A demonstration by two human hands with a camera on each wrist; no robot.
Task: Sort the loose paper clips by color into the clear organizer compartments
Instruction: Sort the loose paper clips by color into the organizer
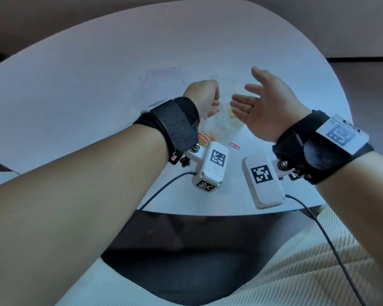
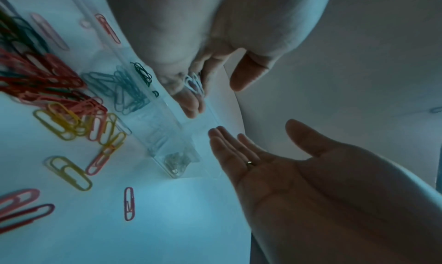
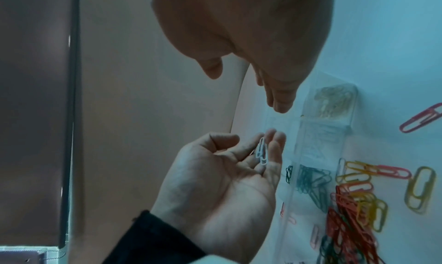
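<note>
A clear organizer [image 1: 224, 123] lies on the white table between my hands. Its end compartment holds yellow clips [image 3: 332, 100], and another holds blue clips [image 2: 124, 92]. My left hand [image 1: 215, 102] hovers over the organizer's far side. Its curled fingers hold a few white paper clips [image 3: 261, 152], also seen in the left wrist view as white clips [image 2: 195, 83]. My right hand [image 1: 245, 87] floats palm up, empty, beside the organizer's right end. A loose pile of red, yellow and green clips [image 3: 354, 211] lies beside the organizer.
A single red clip [image 1: 234, 145] lies apart near the table's front. The loose pile [image 1: 205, 138] sits partly under my left wrist. The table's front edge [image 1: 208, 212] is close below my wrists, with camera cables [image 1: 164, 188] trailing over it.
</note>
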